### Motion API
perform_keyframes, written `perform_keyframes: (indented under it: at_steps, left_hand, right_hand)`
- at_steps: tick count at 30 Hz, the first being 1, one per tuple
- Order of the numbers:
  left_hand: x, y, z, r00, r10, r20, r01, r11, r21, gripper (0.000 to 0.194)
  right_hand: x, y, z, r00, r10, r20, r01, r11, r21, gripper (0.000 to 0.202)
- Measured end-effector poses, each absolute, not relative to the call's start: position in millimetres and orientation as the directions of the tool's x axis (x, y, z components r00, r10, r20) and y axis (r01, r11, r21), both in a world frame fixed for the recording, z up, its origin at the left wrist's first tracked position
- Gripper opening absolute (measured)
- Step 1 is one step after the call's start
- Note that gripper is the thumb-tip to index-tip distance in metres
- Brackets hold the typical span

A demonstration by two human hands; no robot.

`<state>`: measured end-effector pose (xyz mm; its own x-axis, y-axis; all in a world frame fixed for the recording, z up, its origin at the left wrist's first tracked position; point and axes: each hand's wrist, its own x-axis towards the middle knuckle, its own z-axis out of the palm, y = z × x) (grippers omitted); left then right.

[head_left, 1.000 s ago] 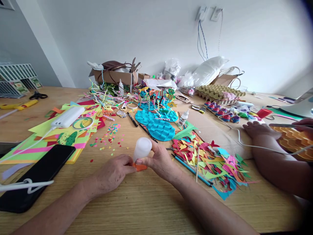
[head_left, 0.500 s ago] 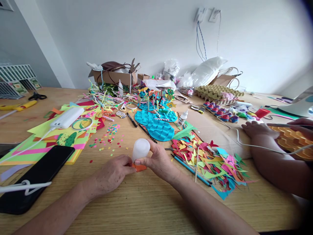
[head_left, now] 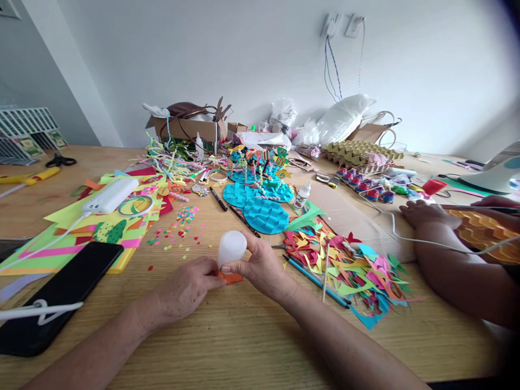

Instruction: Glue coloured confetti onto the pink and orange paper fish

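Observation:
My right hand [head_left: 262, 265] is wrapped round a white translucent bottle [head_left: 232, 248], tipped with its base up over a small orange paper piece [head_left: 232, 278]. The bottle's tip is hidden. At the left edge of that orange piece, my left hand [head_left: 194, 284] pinches it with closed fingers. Both hands are low over the wooden table, close together. Beyond them stand round blue textured paper pieces [head_left: 266, 216], with a black pen [head_left: 218, 199] to their left.
Paper scraps [head_left: 345, 265] lie to the right, beside blue pencils [head_left: 317, 281]. Coloured sheets, a white power bank [head_left: 111, 196] and a black phone [head_left: 60, 298] are at left. At far right, another person's hand [head_left: 430, 215] rests by orange textured paper [head_left: 487, 230].
The bottle in my right hand has tilted slightly and shifted a little to the left. My left hand stays on the orange piece.

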<state>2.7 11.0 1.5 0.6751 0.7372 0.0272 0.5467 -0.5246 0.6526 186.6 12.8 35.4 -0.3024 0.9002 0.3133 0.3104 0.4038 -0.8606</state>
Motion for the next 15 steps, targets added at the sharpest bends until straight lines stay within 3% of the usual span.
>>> perform_keyframes:
  at_steps: [15]
  left_hand:
    - [1.7, 10.2, -0.9, 0.671, 0.74, 0.05, 0.55, -0.542, 0.636, 0.025]
  right_hand:
    - [190.4, 12.7, 36.5, -0.339, 0.889, 0.308, 0.346, 0.422, -0.838, 0.031]
